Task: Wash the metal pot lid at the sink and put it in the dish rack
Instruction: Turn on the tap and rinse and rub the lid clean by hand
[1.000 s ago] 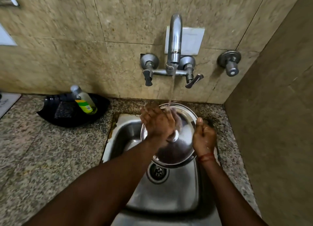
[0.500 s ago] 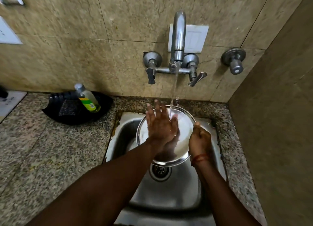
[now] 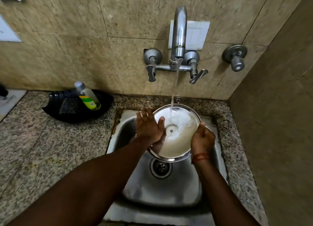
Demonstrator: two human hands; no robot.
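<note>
Shifted leftward, spread left hand (image 3: 149, 127) rubs the tilted, underside-up lid (image 3: 177, 136); right hand (image 3: 202, 139) pinches its rim.

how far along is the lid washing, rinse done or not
Done: the lid is over the sink, tap running. In hand: the right hand grips its rim while the left hand lies flat on its wet inner face under the stream, so the rinse isn't finished. Left: racking it; no dish rack is in view.
</note>
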